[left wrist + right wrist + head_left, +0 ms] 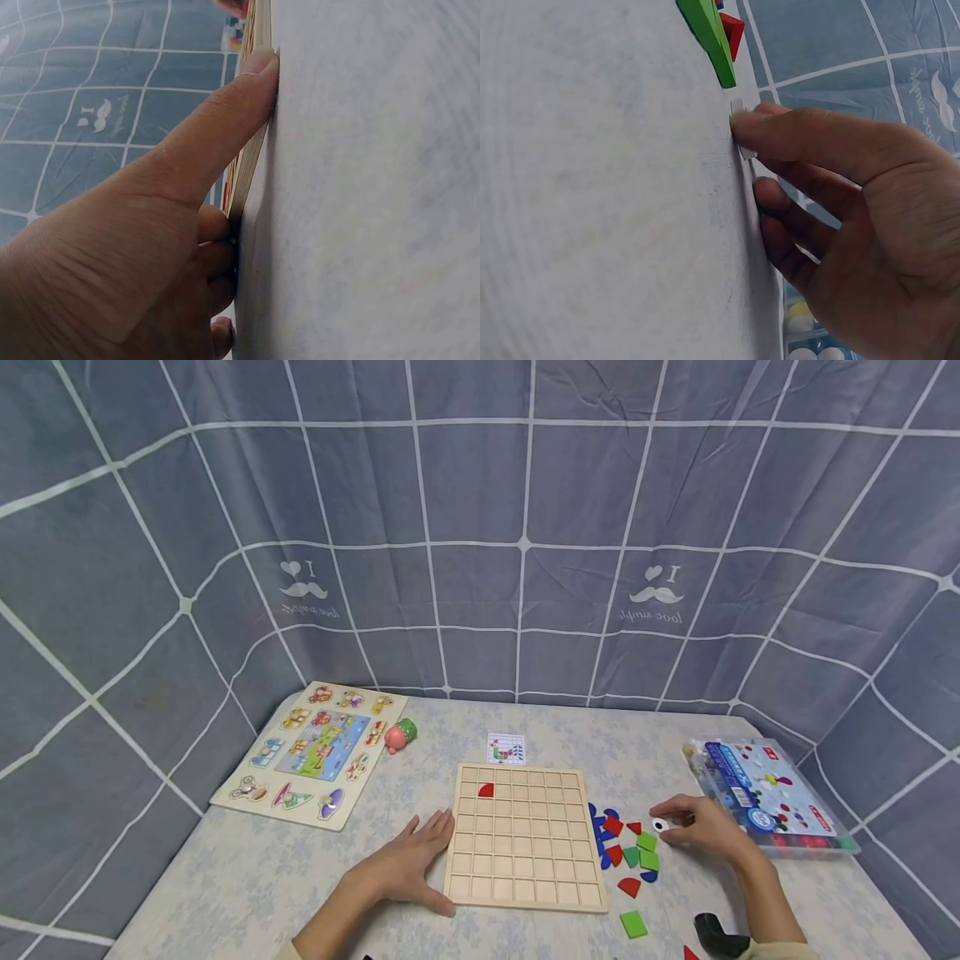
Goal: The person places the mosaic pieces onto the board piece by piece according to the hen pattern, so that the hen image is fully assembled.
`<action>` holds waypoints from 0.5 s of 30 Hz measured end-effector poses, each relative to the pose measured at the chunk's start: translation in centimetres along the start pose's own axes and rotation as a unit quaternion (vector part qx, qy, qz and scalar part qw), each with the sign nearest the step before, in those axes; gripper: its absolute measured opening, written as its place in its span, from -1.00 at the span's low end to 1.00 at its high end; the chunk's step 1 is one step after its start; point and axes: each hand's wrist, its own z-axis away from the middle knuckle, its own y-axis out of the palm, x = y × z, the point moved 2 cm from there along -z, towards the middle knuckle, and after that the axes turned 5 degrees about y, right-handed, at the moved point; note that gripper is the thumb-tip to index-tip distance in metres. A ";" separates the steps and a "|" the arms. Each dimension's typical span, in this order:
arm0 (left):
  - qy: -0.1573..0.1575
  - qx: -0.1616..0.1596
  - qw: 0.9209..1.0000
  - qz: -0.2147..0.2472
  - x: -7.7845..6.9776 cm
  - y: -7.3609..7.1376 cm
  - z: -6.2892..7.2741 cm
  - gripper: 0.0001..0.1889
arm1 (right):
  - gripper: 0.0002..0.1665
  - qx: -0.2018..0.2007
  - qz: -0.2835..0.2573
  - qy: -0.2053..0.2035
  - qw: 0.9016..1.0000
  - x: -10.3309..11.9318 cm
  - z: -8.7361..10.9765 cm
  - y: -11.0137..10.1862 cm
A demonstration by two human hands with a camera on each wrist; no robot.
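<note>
A wooden grid board [525,837] lies flat with one red quarter-circle piece [486,790] in a cell near its upper left. Along its left edge my left hand [405,862] rests with fingers spread; in the left wrist view the thumb [225,112] lies against the board's side [251,165]. Beside the loose pieces on the right, my right hand [705,828] pinches a round white eye piece [660,825] with a black dot. The right wrist view shows that piece [748,150] edge-on between thumb and fingers, close to the tabletop.
Red, green and blue pieces [632,857] lie right of the board. A small pattern card [506,749] sits behind it. At left are a picture puzzle board [352,797] and a pink-and-green toy [401,736]. A plastic case [772,793] stands right, a black curved object [718,937] in front.
</note>
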 end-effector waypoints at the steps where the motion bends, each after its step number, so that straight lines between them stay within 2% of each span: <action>1: 0.000 0.000 1.000 0.000 0.0 0.0 0.0 0.31 | -0.58 0.002 -0.005 -0.002 1.000 0.0 0.0 0.1; 9: 0.006 -0.004 1.000 -0.004 0.1 0.0 0.1 0.31 | -0.53 0.021 -0.036 -0.031 0.999 -0.1 0.2 0.4; 15: 0.011 -0.008 1.000 -0.010 0.2 0.1 -0.1 0.32 | -0.55 0.025 -0.035 -0.013 0.999 -0.1 0.2 0.2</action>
